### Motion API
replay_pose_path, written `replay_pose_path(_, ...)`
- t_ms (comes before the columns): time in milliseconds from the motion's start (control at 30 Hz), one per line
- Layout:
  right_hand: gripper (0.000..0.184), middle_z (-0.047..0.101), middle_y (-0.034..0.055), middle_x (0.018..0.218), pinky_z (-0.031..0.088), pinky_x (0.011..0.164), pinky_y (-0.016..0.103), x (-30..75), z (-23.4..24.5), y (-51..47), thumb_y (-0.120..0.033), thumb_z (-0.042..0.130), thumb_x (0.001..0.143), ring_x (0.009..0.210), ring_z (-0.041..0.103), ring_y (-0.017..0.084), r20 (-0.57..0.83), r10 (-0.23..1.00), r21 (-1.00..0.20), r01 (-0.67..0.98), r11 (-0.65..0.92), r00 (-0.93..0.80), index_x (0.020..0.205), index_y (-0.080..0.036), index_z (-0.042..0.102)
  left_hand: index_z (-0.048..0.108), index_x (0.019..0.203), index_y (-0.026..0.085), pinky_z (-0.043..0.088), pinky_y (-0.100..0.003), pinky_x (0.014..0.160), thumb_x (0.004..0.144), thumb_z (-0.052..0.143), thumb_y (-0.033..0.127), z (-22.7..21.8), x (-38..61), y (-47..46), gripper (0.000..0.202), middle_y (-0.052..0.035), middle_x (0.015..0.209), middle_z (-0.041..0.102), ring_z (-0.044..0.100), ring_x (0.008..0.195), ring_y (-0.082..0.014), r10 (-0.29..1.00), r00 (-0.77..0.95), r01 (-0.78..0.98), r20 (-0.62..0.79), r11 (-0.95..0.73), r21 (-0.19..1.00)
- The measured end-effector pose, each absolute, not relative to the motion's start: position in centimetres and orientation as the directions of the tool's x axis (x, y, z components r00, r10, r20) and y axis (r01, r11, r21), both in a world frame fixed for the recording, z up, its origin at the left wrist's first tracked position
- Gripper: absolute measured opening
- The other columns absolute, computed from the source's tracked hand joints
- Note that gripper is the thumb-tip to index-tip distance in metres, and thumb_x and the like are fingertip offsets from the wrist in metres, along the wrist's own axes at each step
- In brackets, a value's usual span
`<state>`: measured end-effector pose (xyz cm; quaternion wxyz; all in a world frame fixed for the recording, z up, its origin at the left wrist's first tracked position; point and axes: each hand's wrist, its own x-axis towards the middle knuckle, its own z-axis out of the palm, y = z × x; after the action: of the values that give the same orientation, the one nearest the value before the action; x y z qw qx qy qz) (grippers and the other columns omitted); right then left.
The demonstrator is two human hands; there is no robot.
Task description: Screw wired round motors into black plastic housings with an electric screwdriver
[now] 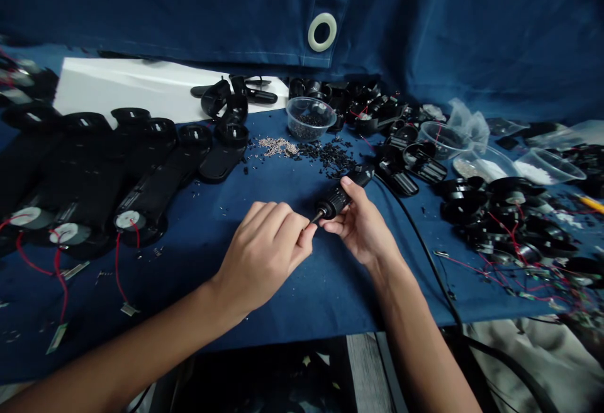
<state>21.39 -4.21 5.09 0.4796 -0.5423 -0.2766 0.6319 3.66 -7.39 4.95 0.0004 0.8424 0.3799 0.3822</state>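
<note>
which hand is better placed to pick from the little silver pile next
Left, probably: the left hand only pinches at the tip of the black screwdriver and sits a bit nearer the pile of small silver parts, while the right hand is wrapped around the screwdriver's body.

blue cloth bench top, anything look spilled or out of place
Yes: a heap of tiny silver metal pieces and a scatter of tiny black pieces lie loose on the blue cloth, just in front of a clear plastic cup, with strays spread around. They look spilled rather than contained, though it could be deliberate.
</note>
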Motion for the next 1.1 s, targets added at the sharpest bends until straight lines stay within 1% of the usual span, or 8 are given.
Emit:
replay_pose_path(167, 0.036, 0.068, 0.0068, 0.068, 0.054, 0.046, 0.016, 21.3, 4.9, -4.2, -0.050, 0.059, 0.078, 0.048, 0.063, 0.011, -0.427, 0.903, -0.870, -0.296, -0.395, 0.053, 0.080, -0.014, 0.060, 0.053, 0.077, 0.015, 0.038, -0.032, 0.068, 0.093, 0.046, 0.017, 4.9, 3.9, -7.3, 0.018, -0.0023, 0.070, 0.050, 0.047, 0.069, -0.0147, 0.660, 0.436, 0.651, 0.611, -0.701, 0.293)
replay_pose_path(367, 0.035, 0.068, 0.0075, 0.066, 0.056, 0.050, 0.017, 21.3, 4.5, -4.2, -0.047, 0.059, 0.079, 0.050, 0.064, 0.012, -0.447, 0.891, -0.860, -0.310, -0.405, 0.078, 0.076, -0.013, 0.060, 0.047, 0.076, 0.016, 0.037, -0.029, 0.066, 0.095, 0.042, 0.016, 4.4, 4.5, -7.3, 0.020, -0.0014, 0.072, 0.049, 0.045, 0.067, -0.0134, 0.745, 0.361, 0.644, 0.561, -0.634, 0.428)
replay_pose_path(500, 0.032, 0.069, 0.0078, 0.067, 0.058, 0.053, 0.019, 21.3, 4.5, -4.3, -0.044, 0.058, 0.081, 0.054, 0.066, 0.014, -0.404, 0.909, -0.884, -0.302, -0.357, 0.107, 0.074, -0.013, 0.060, 0.045, 0.079, 0.016, 0.039, -0.029, 0.068, 0.097, 0.039, 0.019, 4.0, 4.6, -7.3, 0.020, -0.0021, 0.077, 0.051, 0.047, 0.072, -0.0144, 0.772, 0.383, 0.637, 0.508, -0.618, 0.460)
replay_pose_path(633, 0.032, 0.069, 0.0074, 0.067, 0.058, 0.055, 0.020, 21.3, 4.5, -4.5, -0.043, 0.059, 0.081, 0.056, 0.067, 0.015, -0.370, 0.923, -0.895, -0.310, -0.322, 0.110, 0.076, -0.012, 0.060, 0.047, 0.080, 0.016, 0.040, -0.030, 0.072, 0.098, 0.038, 0.019, 3.8, 4.5, -7.2, 0.020, -0.0021, 0.078, 0.052, 0.049, 0.075, -0.0145, 0.778, 0.379, 0.597, 0.502, -0.620, 0.510)
replay_pose_path(800, 0.030, 0.069, 0.0074, 0.067, 0.059, 0.055, 0.021, 21.1, 4.6, -4.5, -0.042, 0.058, 0.081, 0.056, 0.067, 0.015, -0.368, 0.924, -0.891, -0.324, -0.318, 0.103, 0.076, -0.012, 0.059, 0.050, 0.084, 0.015, 0.041, -0.032, 0.074, 0.096, 0.040, 0.016, 3.7, 4.5, -7.0, 0.016, -0.0038, 0.082, 0.056, 0.050, 0.078, -0.0155, 0.739, 0.397, 0.580, 0.544, -0.661, 0.476)
replay_pose_path(933, 0.030, 0.069, 0.0073, 0.067, 0.059, 0.054, 0.024, 21.1, 4.9, -4.8, -0.042, 0.060, 0.081, 0.056, 0.067, 0.017, -0.365, 0.924, -0.895, -0.316, -0.314, 0.116, 0.077, -0.013, 0.057, 0.051, 0.084, 0.014, 0.042, -0.033, 0.074, 0.095, 0.041, 0.014, 3.6, 4.3, -7.2, 0.015, -0.0047, 0.082, 0.056, 0.050, 0.079, -0.0162, 0.710, 0.420, 0.566, 0.565, -0.692, 0.449)
replay_pose_path(1033, 0.030, 0.069, 0.0072, 0.067, 0.059, 0.053, 0.026, 21.2, 5.0, -5.6, -0.043, 0.061, 0.080, 0.055, 0.067, 0.018, -0.349, 0.931, -0.905, -0.297, -0.304, 0.112, 0.080, -0.014, 0.055, 0.053, 0.087, 0.014, 0.042, -0.033, 0.074, 0.095, 0.042, 0.013, 3.6, 3.6, -7.4, 0.013, -0.0045, 0.081, 0.055, 0.050, 0.078, -0.0164, 0.652, 0.498, 0.541, 0.571, -0.749, 0.383)
replay_pose_path(1100, 0.029, 0.071, 0.0088, 0.072, 0.060, 0.059, 0.029, 21.3, 4.8, -6.4, -0.042, 0.063, 0.079, 0.061, 0.069, 0.019, -0.353, 0.931, -0.897, -0.318, -0.306, 0.097, 0.084, -0.014, 0.055, 0.053, 0.089, 0.013, 0.041, -0.033, 0.074, 0.094, 0.043, 0.012, 3.7, 2.8, -7.4, 0.011, -0.0041, 0.081, 0.056, 0.050, 0.078, -0.0164, 0.629, 0.549, 0.543, 0.551, -0.769, 0.337)
